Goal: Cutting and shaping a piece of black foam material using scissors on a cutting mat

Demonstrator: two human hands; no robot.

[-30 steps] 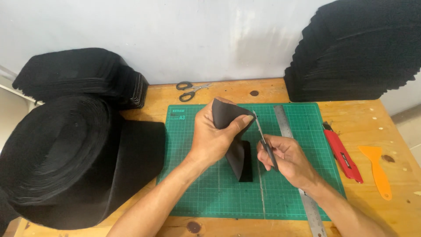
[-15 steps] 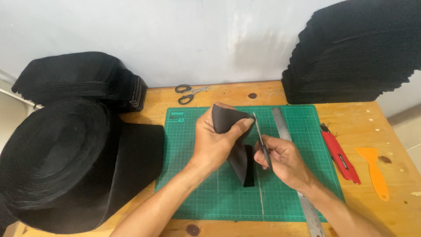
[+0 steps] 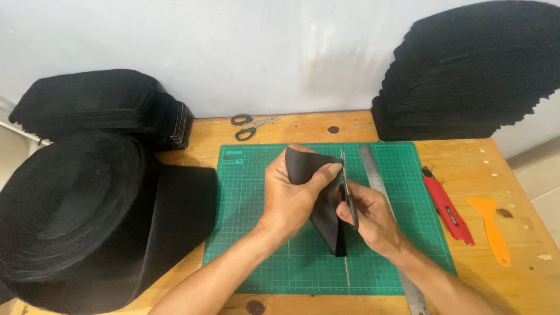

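Head view: scissors (image 3: 348,195) mostly hidden behind the fingers; only thin blades show. Steel ruler (image 3: 382,192) partly covered by the right hand (image 3: 370,219). Around: green cutting mat (image 3: 251,245), red utility knife (image 3: 447,208), orange scraper (image 3: 492,228), large black roll (image 3: 76,216). Left hand (image 3: 291,195) pinches the black strip (image 3: 326,219) above the mat; right hand closed around the scissors.

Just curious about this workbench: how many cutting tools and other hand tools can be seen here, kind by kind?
Scissors: 2, one pair in the right hand at, one spare
Red utility knife: 1
Orange scraper: 1
Metal ruler: 1
Total: 5
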